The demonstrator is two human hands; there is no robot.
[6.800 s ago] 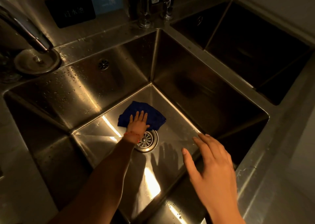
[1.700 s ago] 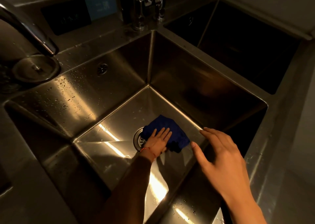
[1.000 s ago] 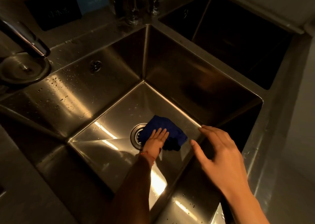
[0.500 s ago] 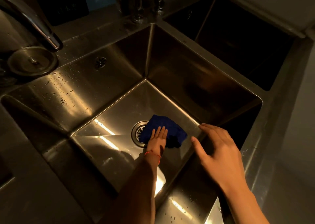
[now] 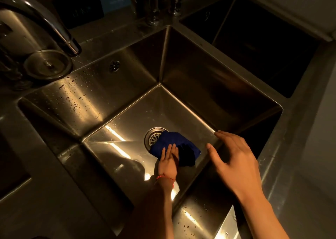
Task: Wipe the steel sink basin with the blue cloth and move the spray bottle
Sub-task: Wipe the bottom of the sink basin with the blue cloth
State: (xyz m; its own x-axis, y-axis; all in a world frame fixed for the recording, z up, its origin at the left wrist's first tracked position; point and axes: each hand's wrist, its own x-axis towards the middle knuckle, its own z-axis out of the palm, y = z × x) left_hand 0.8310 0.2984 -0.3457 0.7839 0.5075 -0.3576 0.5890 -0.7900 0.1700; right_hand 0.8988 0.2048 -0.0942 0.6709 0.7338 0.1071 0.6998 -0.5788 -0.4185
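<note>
The left hand (image 5: 168,159), fingers flat on the blue cloth (image 5: 174,147), carried the cloth from the far side of the drain (image 5: 154,138) on the sink basin (image 5: 127,144) floor across to the drain's right side, nearer the right wall. Over the last second the cloth shifted only slightly and came to overlap the drain's right edge. The right hand (image 5: 234,162) remained spread above the basin's right front corner and drifted a little toward that wall.
</note>
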